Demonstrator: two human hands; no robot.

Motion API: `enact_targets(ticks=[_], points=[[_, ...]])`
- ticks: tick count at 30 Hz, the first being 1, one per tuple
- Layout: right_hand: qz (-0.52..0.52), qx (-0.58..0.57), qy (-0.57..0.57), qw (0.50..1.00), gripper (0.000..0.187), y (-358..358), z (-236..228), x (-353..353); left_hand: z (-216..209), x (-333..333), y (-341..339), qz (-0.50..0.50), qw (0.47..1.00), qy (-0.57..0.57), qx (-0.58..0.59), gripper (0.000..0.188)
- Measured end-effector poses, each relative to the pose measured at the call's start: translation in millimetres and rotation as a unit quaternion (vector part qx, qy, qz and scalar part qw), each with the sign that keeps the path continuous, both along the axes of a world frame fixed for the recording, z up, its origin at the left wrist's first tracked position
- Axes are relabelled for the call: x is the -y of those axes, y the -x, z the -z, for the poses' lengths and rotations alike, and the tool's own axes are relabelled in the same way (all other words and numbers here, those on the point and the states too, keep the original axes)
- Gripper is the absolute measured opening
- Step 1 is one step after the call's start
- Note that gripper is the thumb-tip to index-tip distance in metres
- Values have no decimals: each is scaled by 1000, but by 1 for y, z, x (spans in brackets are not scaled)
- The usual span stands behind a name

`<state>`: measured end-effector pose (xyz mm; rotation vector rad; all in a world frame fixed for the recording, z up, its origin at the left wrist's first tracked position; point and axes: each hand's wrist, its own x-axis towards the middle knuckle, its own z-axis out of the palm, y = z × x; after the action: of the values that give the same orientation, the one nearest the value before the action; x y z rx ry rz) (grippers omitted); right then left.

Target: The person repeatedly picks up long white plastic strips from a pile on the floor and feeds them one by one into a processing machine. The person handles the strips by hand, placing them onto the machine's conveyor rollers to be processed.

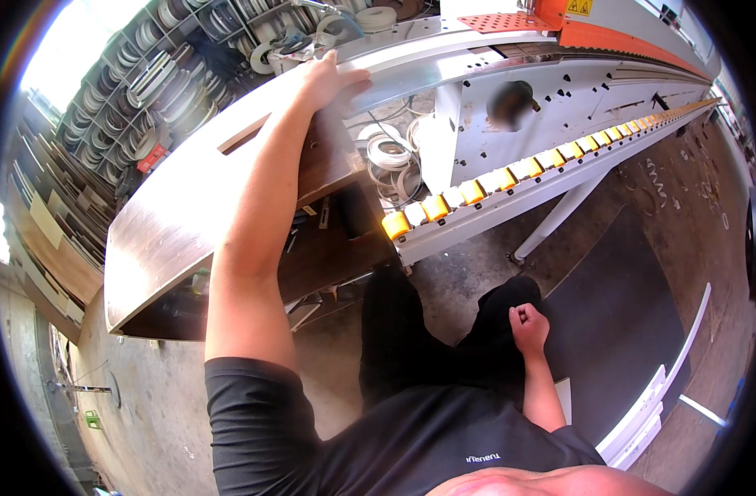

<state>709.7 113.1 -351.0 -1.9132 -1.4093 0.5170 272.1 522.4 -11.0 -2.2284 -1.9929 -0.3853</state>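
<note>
My left arm reaches out over the brown wooden cabinet. The left hand lies at the cabinet's far corner, beside the long pale metal edge of the machine, fingers stretched and apart. No object shows in it. My right hand hangs beside my right knee, its fingers curled into a loose fist with nothing visible inside. From the cabinet's near end a row of yellow and white rollers runs along a white rail to the far right.
Racks of edge-banding rolls stand at far left, above stacked boards. White coils lie behind the cabinet. An orange machine cover is at back right. A dark mat and white strips lie on my right.
</note>
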Motion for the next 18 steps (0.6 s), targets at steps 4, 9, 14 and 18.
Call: enact_targets(ticks=[4,9,14,18], points=[[0,-9,3,1000,20,1,-5,0,6,-3,3,3,1000,-11,3,67],[3,-10,2,1000,20,1,-2,0,15,-19,14,17,999,-28,-8,67],[4,-22,1,1000,20,2,-6,0,13,-16,11,22,999,-30,-11,64],[6,-23,5,1000,19,-1,-1,0,6,-9,7,23,1000,-3,12,71]])
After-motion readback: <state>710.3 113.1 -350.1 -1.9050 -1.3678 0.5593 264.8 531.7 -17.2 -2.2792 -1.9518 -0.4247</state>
